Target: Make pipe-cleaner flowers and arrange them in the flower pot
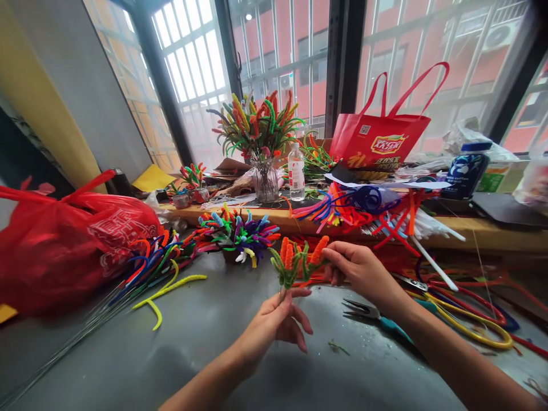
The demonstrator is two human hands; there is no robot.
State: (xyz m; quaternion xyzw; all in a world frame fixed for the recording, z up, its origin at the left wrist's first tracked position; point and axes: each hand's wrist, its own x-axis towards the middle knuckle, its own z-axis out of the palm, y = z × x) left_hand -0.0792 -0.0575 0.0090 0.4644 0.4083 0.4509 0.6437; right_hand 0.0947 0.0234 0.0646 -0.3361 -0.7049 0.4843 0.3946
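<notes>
My left hand (278, 321) pinches the thin wire stems of a small bunch of pipe-cleaner flowers (288, 264) between thumb and forefinger, its other fingers loosely curled. The flowers have fuzzy orange tips and green leaves and stand upright above the hand. To their right, my right hand (351, 264) has its thumb and fingertips closed on the orange tip of a pipe-cleaner flower (318, 251) leaning outward. Below the right forearm lie needle-nose pliers (377, 319) with teal handles. A scrap of green fuzz (338, 347) rests on the grey table (171, 365).
Bundled pipe cleaners (240, 231) stand behind my hands, with yellow pieces (166, 292) to the left. A red plastic bag (77, 245) fills the left side. On the ledge are a vase (266, 180) of fuzzy flowers, a water bottle (295, 174) and a red tote bag (379, 142).
</notes>
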